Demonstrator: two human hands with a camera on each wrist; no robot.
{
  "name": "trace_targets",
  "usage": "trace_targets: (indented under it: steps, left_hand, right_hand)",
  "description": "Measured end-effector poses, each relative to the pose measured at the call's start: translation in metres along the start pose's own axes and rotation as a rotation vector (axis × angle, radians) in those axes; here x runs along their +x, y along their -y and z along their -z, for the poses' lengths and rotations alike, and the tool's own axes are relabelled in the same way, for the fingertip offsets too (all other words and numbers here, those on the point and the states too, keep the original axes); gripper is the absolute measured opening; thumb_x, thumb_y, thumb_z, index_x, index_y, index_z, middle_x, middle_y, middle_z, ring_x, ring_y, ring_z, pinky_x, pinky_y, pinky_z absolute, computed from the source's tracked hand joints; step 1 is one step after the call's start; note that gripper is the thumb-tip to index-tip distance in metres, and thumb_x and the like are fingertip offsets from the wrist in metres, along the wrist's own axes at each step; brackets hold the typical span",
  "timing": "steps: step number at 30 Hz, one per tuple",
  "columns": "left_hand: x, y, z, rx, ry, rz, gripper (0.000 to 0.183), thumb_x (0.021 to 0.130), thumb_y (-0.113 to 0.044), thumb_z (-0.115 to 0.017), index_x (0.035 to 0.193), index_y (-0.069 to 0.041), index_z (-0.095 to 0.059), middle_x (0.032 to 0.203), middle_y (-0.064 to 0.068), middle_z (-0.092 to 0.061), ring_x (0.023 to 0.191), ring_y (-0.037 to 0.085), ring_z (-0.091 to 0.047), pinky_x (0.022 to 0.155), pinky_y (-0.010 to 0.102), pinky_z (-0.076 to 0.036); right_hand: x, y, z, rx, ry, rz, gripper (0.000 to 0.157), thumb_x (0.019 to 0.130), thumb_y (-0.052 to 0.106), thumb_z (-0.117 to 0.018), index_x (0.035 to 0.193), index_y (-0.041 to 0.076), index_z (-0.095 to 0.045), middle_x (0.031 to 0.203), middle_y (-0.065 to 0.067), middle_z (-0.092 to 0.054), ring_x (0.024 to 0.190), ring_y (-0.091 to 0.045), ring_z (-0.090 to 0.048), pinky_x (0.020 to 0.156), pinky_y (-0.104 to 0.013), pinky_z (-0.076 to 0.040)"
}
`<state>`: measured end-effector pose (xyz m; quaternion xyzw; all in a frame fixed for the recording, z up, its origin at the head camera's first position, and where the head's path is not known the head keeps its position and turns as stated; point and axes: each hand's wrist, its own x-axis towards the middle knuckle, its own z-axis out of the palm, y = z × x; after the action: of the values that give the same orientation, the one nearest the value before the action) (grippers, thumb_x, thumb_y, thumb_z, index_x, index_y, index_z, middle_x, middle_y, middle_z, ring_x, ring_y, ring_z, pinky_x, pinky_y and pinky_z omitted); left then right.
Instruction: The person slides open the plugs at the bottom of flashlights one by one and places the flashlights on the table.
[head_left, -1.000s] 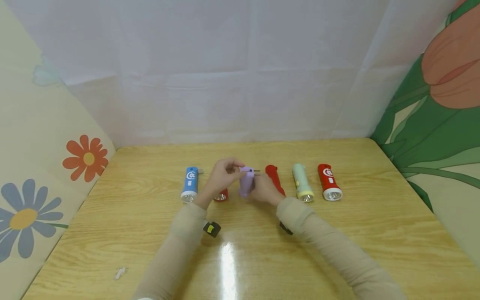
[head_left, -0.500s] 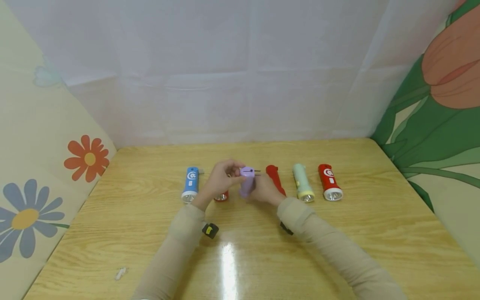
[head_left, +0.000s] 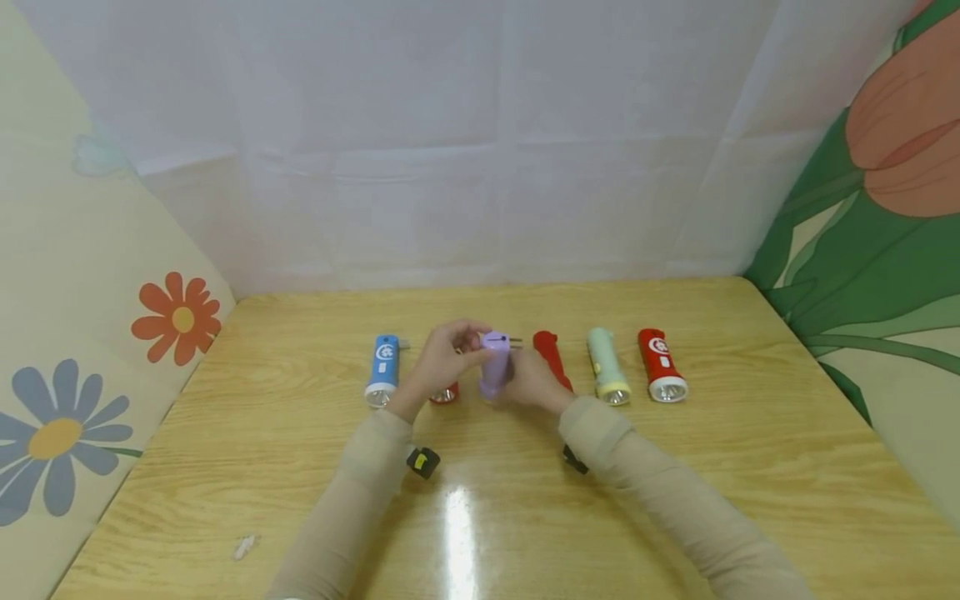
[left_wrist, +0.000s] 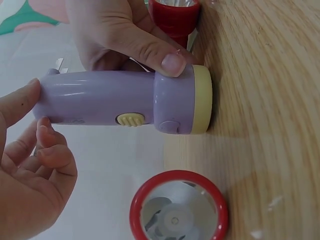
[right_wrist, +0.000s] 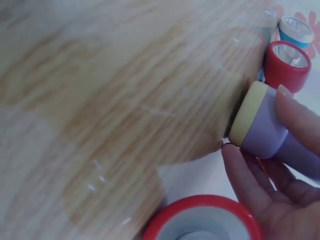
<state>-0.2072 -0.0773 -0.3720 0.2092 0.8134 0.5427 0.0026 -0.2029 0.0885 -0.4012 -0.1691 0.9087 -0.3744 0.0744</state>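
Observation:
A purple flashlight (head_left: 493, 375) with a yellow rim and yellow switch (left_wrist: 131, 119) stands between my hands, its lens end down, at or just above the tabletop. My left hand (head_left: 441, 360) pinches its tail end between thumb and fingers. Low on the body, my right hand (head_left: 531, 382) grips the head, the thumb lying along it in the left wrist view. Two thin metal plug prongs (head_left: 515, 343) stick out to the right from the tail. Behind my left hand a red flashlight (head_left: 445, 394) is mostly hidden. Another red flashlight (head_left: 551, 358) lies beside my right hand.
On the wooden table (head_left: 480, 533), a blue flashlight (head_left: 383, 371) lies left of my hands. A mint-green flashlight (head_left: 606, 367) and a red-and-white one (head_left: 662, 367) lie to the right. A small white scrap (head_left: 243, 547) is near the front left.
Both hands keep their hold on the purple flashlight in nearly the same place. The head view has shifted very slightly.

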Motion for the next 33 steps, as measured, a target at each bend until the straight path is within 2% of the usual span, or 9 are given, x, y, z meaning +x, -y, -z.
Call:
trace_targets:
  steps: [1, 9, 19, 26, 33]
  left_hand:
    - [0.0017, 0.0054, -0.0007, 0.0, -0.004, -0.001, 0.032, 0.079, -0.006, -0.069, 0.109, 0.001, -0.061, 0.078, 0.007, -0.055, 0.07, 0.016, -0.05, 0.062, 0.023, -0.044]
    - [0.0027, 0.0044, -0.0013, 0.024, -0.033, 0.008, 0.03, 0.08, -0.006, -0.068, 0.109, -0.001, -0.061, 0.079, 0.007, -0.056, 0.071, 0.017, -0.053, 0.064, 0.025, -0.048]
    - [0.0046, 0.0068, -0.0018, 0.046, -0.073, 0.033, 0.029, 0.081, -0.011, -0.068, 0.108, -0.003, -0.063, 0.085, 0.008, -0.058, 0.072, 0.02, -0.054, 0.064, 0.027, -0.047]
    - [0.0057, 0.0087, -0.0029, 0.048, -0.079, 0.063, 0.033, 0.082, -0.014, -0.067, 0.112, -0.003, -0.061, 0.097, 0.009, -0.06, 0.076, 0.019, -0.055, 0.065, 0.028, -0.047]
    - [0.0068, 0.0088, -0.0039, 0.049, -0.087, 0.088, 0.032, 0.084, -0.016, -0.065, 0.114, -0.005, -0.061, 0.101, 0.008, -0.06, 0.076, 0.019, -0.055, 0.063, 0.028, -0.048]
  right_hand:
    - [-0.0001, 0.0005, 0.0003, 0.003, 0.009, -0.015, 0.054, 0.063, 0.015, -0.082, 0.11, -0.001, -0.058, 0.098, -0.011, -0.063, 0.089, -0.023, -0.058, 0.081, -0.036, -0.048]
    - [-0.0006, 0.0006, 0.0031, 0.04, 0.06, -0.082, 0.046, 0.061, 0.016, -0.082, 0.101, 0.002, -0.063, 0.09, -0.006, -0.065, 0.083, -0.018, -0.059, 0.077, -0.034, -0.049]
    - [-0.0028, 0.0018, 0.0066, 0.054, 0.11, -0.151, 0.046, 0.066, 0.014, -0.08, 0.105, -0.003, -0.062, 0.094, -0.01, -0.065, 0.079, -0.02, -0.059, 0.065, -0.031, -0.051]
    - [-0.0059, 0.0028, 0.0074, 0.092, 0.129, -0.193, 0.051, 0.069, 0.015, -0.078, 0.112, -0.004, -0.059, 0.102, -0.014, -0.064, 0.082, -0.02, -0.06, 0.071, -0.034, -0.051]
    - [-0.006, 0.0013, 0.0076, 0.116, 0.163, -0.219, 0.049, 0.073, 0.016, -0.075, 0.114, -0.004, -0.058, 0.101, -0.015, -0.064, 0.068, -0.019, -0.061, 0.063, -0.031, -0.051]
